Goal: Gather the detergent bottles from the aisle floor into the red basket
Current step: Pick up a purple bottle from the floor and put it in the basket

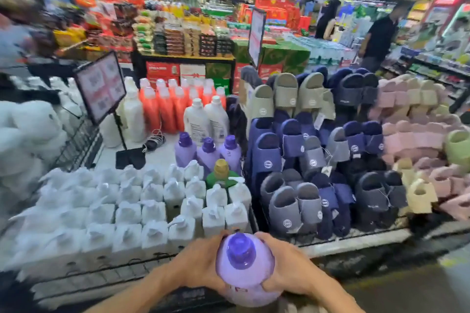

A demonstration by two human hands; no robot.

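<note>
You grip a pale lilac plastic detergent bottle with a darker purple screw cap, low at the frame's centre, left hand and right hand curled round its sides; it stands upright, cap toward the camera.

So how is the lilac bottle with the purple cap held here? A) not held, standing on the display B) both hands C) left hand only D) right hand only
B: the left hand and right hand grip opposite sides of the lilac bottle.
</note>
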